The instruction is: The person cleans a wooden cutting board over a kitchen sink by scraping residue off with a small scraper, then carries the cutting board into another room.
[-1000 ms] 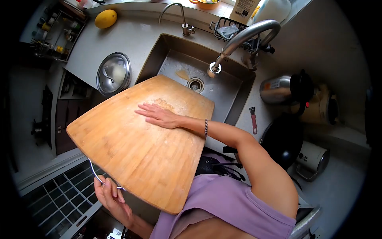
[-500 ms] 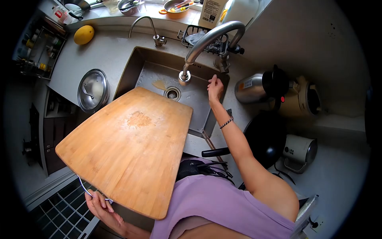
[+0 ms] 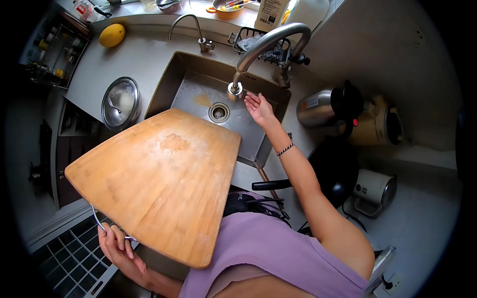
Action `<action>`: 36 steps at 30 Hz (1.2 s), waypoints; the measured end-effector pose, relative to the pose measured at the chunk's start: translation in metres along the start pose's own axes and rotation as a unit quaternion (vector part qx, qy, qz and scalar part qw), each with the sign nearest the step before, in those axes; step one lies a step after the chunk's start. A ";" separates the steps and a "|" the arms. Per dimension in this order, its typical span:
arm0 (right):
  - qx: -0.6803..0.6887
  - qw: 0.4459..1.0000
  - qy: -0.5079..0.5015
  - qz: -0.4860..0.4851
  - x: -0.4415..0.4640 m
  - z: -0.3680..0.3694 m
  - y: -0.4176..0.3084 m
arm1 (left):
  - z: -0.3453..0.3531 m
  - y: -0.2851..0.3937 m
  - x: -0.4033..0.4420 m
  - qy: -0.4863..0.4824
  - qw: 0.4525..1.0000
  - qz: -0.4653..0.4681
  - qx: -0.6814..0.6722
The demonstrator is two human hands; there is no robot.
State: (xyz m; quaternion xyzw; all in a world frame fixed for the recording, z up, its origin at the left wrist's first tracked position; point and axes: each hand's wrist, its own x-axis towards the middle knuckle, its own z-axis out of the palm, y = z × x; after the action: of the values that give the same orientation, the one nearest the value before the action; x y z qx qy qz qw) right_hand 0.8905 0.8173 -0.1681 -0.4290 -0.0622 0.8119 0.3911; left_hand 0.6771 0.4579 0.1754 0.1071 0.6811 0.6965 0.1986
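Board handle (image 3: pixel 95 216) inside left fingers (image 3: pixel 119 237)

cutting board (image 3: pixel 164 191), eight o'clock: honey-brown, streaked darker, mottled whitish and tan towards its own twelve. bracelet (image 3: pixel 285 149), three o'clock: banded dark and light. top (image 3: pixel 273 243), five o'clock: lilac. fruit (image 3: pixel 112 35), between ten and eleven: yellow. pot (image 3: pixel 229 14), twelve: orange. kettle (image 3: pixel 319 108), two: silver and black.
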 end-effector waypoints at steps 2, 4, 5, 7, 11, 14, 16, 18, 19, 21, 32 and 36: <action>0.093 0.993 -0.044 0.061 0.007 0.008 0.017 | -0.002 0.001 0.002 -0.019 1.000 0.003 -0.004; -0.041 0.993 -0.094 0.063 0.002 0.017 0.037 | 0.001 0.005 0.004 -0.034 0.999 -0.006 -0.012; -0.173 0.974 -0.140 0.052 -0.001 0.020 0.050 | 0.004 0.006 0.003 -0.025 1.000 -0.005 -0.010; -0.462 0.840 -0.276 -0.060 -0.040 0.050 0.103 | -0.004 0.005 0.005 -0.053 0.998 -0.013 -0.007; -0.392 0.573 -0.659 -0.289 -0.186 0.196 0.152 | 0.002 0.004 0.000 -0.005 0.999 -0.015 0.044; -0.361 0.517 -0.708 -0.318 -0.186 0.249 0.190 | -0.012 -0.003 -0.002 -0.009 0.999 -0.032 0.037; -0.469 0.552 -0.640 -0.254 -0.106 0.238 0.219 | -0.010 -0.002 -0.007 0.017 0.998 -0.036 0.057; -0.695 0.577 -0.413 -0.116 0.050 0.131 0.240 | -0.018 -0.008 -0.009 0.036 0.994 -0.059 0.080; -0.699 0.542 -0.462 -0.067 0.093 0.093 0.221 | -0.018 -0.009 -0.007 0.036 0.994 -0.063 0.079; -0.801 0.431 -0.413 -0.047 0.126 0.058 0.183 | -0.017 -0.006 -0.006 0.040 0.994 -0.063 0.076; -0.780 0.546 -0.296 -0.078 0.160 0.072 0.250 | -0.011 0.002 -0.010 0.051 0.989 -0.120 0.073; -0.846 0.465 -0.198 -0.168 0.114 0.101 0.177 | -0.015 0.000 -0.005 0.050 0.990 -0.113 0.069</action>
State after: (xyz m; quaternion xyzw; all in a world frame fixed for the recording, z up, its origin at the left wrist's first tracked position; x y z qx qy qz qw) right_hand 0.6753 0.7974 -0.2564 -0.3592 -0.8654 0.3446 -0.0570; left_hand 0.6758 0.4424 0.1752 0.0085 0.7445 0.6252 0.2338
